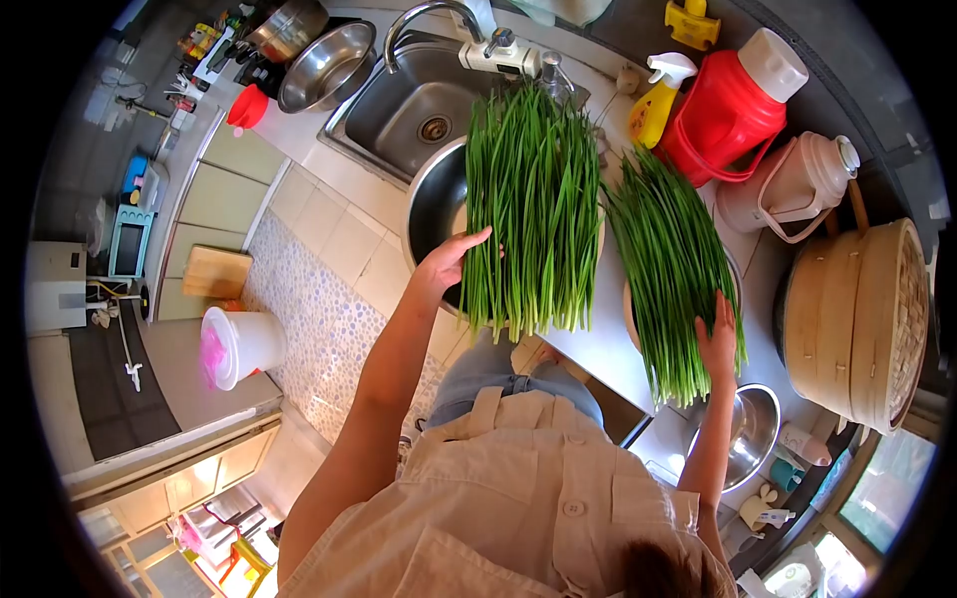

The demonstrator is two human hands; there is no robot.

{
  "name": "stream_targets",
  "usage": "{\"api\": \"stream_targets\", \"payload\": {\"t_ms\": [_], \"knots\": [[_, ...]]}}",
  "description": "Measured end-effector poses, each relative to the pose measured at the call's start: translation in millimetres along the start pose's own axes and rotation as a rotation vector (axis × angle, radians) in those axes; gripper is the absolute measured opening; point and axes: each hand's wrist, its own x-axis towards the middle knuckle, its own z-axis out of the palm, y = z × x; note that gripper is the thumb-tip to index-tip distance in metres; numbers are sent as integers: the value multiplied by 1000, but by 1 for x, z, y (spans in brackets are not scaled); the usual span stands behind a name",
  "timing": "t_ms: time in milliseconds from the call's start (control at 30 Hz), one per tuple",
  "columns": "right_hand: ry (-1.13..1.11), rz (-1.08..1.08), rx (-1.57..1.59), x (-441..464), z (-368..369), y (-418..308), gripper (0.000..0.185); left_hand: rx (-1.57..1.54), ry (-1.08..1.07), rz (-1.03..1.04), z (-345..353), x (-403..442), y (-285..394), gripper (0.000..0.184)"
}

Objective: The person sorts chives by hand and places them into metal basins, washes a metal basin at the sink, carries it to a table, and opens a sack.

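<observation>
A wide bunch of garlic chives (533, 214) lies across a large steel basin (424, 214) at the counter edge, below the sink. My left hand (449, 261) holds the left edge of this bunch, thumb on the near side and fingers mostly hidden among the stalks. A second, narrower bunch of garlic chives (673, 269) lies to the right, over a round vessel that is mostly covered. On the stalk end of that bunch rests my right hand (718, 339), fingers stretched out along its right side.
The sink (409, 105) with its faucet (434, 12) is behind the basin. A yellow spray bottle (653, 105), red thermos (733, 105), pink thermos (793, 184) and bamboo steamer (847, 319) line the right. A steel bowl (753, 434) stands near my right forearm.
</observation>
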Motion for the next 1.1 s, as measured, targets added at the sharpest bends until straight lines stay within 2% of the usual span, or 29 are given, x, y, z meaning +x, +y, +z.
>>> {"api": "stream_targets", "payload": {"t_ms": [233,367,467,533,667,733,900,1000,1033,1100], "knots": [[58,28,77,5,-8,-7,48,136,41,120,1,3,-4,25],[179,22,87,8,-16,-13,43,73,9,201,8,-25,22,21],[280,14,113,17,-24,-39,38,76,35,489,26,-57,47,16],[298,6,256,28,-25,-83,32,97,56,670,37,-64,61,14],[192,-274,420,55,-8,-160,26,330,271,1093,43,-44,56,15],[153,-325,450,63,3,-177,25,224,329,1106,29,-18,36,15],[77,-320,500,67,12,-189,21,417,371,1182,-3,29,1,23],[56,-298,510,65,15,-187,18,361,539,987,6,30,8,22],[56,-292,505,64,16,-186,17,422,521,1093,1,34,12,15],[51,-249,525,63,19,-183,16,426,537,1033,4,31,14,13]]}}
